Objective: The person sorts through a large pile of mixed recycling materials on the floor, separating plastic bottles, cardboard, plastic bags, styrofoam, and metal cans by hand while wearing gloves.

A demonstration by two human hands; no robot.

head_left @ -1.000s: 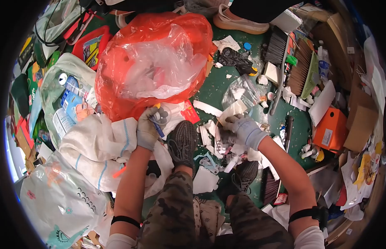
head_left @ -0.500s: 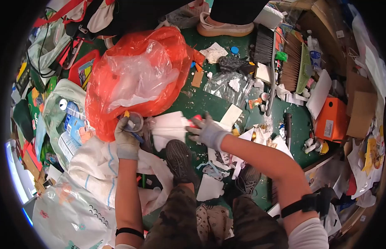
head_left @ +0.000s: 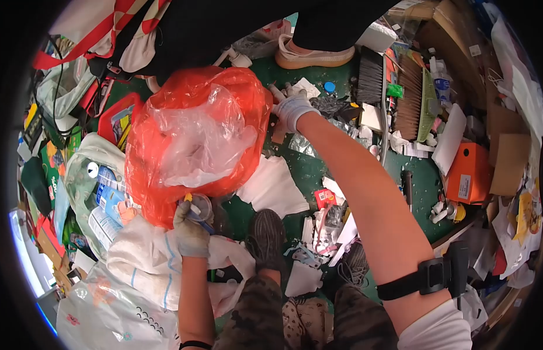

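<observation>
My gloved left hand (head_left: 191,232) is closed around a clear plastic cup (head_left: 202,205), with a blue strip and a bit of yellow beside its fingers. It is at the lower edge of a red plastic bag (head_left: 257,93) that has clear film inside. My gloved right hand (head_left: 293,108) reaches over the floor just right of the bag, fingers apart, with nothing visible in it. Close to that hand are a crumpled white paper (head_left: 307,88) and a small brown card (head_left: 278,134). A white sheet (head_left: 274,186) lies below the bag.
Another person's shoe (head_left: 314,56) stands at the top. Brushes (head_left: 409,96) and an orange box (head_left: 466,173) are on the right. A translucent bag of cans (head_left: 87,160) and a white woven sack (head_left: 140,256) are on the left. Mixed scraps (head_left: 330,224) lie near my feet.
My right hand has moved from the white sheet and small red packet up to the red bag's right side. The packet now lies among the scraps to the right. My left hand keeps the cup.
</observation>
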